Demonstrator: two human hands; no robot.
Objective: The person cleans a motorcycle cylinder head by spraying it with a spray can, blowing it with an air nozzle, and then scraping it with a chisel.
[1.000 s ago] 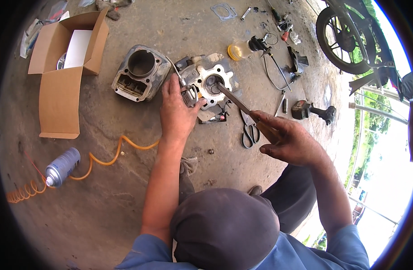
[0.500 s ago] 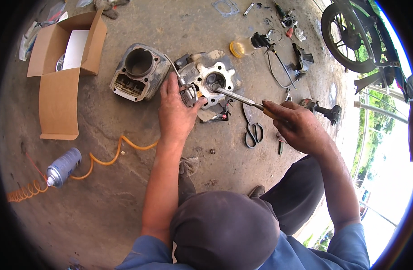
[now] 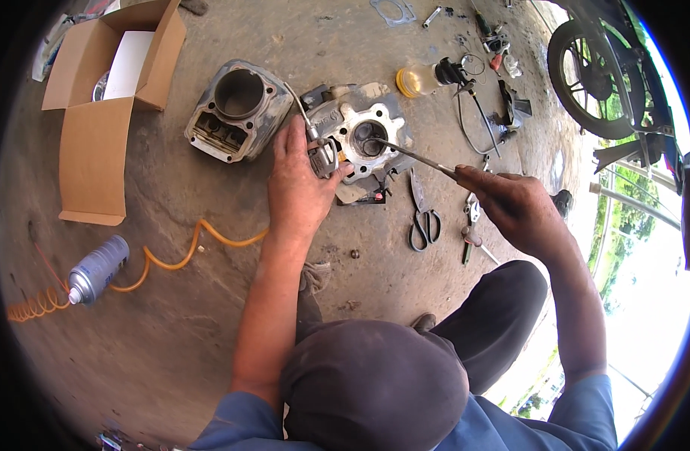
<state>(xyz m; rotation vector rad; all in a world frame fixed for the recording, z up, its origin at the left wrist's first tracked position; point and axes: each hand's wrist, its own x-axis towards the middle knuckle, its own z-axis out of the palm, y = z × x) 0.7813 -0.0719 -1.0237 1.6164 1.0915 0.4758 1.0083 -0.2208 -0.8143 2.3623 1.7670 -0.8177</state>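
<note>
A grey engine cylinder head (image 3: 390,113) lies on the ground with its round combustion chamber and valves facing up. My left hand (image 3: 300,177) rests at its left side, thumb on the lower rim, fingers stretched forward. Between thumb and fingers sits a metal air blow gun (image 3: 324,156) with a thin bent nozzle; its grip is hidden under my palm. My right hand (image 3: 514,207) is closed round the end of a long, thin metal scraper (image 3: 420,158), whose tip reaches into the chamber. A finned cylinder block (image 3: 262,131) stands just left of the head.
An open cardboard box (image 3: 95,165) stands left; below it lie a spray can (image 3: 99,268) and orange coiled hose (image 3: 175,263). Scissors (image 3: 424,225) lie near my right hand. Beyond are a yellow-based bottle (image 3: 420,80), a gasket (image 3: 392,13) and a motorcycle wheel (image 3: 591,71).
My right hand has shifted slightly right and down. The scraper has turned, showing a narrower edge, its tip still in the chamber. My left hand stays on the head.
</note>
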